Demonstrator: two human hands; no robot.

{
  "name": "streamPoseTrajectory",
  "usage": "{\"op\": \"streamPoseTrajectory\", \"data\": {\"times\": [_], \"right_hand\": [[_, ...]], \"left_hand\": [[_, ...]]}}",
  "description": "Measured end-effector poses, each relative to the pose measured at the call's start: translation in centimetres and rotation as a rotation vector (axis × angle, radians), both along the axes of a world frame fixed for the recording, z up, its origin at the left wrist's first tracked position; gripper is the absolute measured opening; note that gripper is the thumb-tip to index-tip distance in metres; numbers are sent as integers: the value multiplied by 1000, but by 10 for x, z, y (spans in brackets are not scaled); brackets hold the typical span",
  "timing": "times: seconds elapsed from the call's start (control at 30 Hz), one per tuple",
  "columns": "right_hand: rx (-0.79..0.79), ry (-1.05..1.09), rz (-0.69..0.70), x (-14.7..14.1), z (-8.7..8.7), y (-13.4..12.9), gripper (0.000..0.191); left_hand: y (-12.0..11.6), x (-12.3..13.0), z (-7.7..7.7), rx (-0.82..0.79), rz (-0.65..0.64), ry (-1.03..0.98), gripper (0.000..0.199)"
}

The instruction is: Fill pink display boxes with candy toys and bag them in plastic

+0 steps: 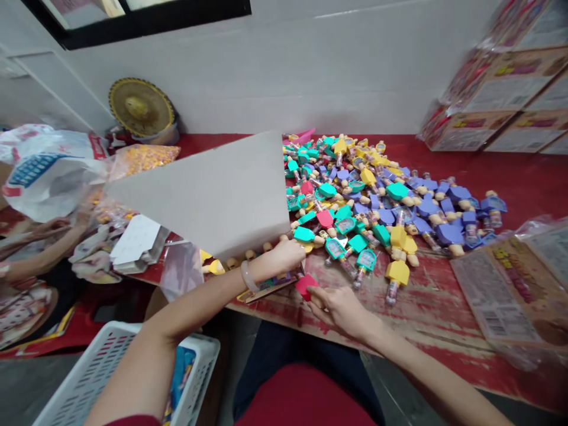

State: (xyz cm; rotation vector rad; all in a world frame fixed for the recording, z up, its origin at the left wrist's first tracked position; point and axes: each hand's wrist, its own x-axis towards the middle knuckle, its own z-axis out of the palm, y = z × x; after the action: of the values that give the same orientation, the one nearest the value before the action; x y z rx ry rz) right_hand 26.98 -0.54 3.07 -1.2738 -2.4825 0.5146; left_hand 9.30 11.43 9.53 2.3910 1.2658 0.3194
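Note:
My right hand (337,310) pinches a red block-shaped toy piece (307,287) between its fingers, close to my left hand (284,257). That left hand, with a pale bangle (245,276) on its wrist, lies over the end of a narrow printed card (266,290), and its grip is hidden. Just beyond both hands spreads a large pile of toy figures (377,195) with teal, purple and yellow block heads, small tan hands and clear candy tubes. A grey cardboard sheet (199,195) covers part of the pile's left side.
The red, worn table (426,302) holds printed cartons (510,100) at the back right and a clear bag of printed cards (510,290) at the right. A white plastic basket (128,378) sits below my left arm. A co-worker's arm (44,242) reaches in at the left.

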Motion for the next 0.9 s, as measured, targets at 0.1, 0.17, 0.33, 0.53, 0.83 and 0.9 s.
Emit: {"op": "streamPoseTrajectory", "data": {"times": [0.1,0.17,0.33,0.53,0.83,0.9], "right_hand": [[-4,-107,124,-2,15,8,22],[-18,-161,206,-1,25,12,17],[-129,-146,174,-11,43,52,11],[-131,-201,-148,-50,23,84,23],[-264,237,-328,-42,-3,72,73],[-302,355,-306,-32,-5,75,75]], "left_hand": [[-25,-24,13,157,-127,43,16],[-47,-43,12,336,-115,61,30],[-74,-82,-15,410,49,76,24],[-65,-96,-12,349,87,-8,23],[-95,-130,-62,143,995,-754,50],[-81,-121,-73,-114,979,-736,49]]}}
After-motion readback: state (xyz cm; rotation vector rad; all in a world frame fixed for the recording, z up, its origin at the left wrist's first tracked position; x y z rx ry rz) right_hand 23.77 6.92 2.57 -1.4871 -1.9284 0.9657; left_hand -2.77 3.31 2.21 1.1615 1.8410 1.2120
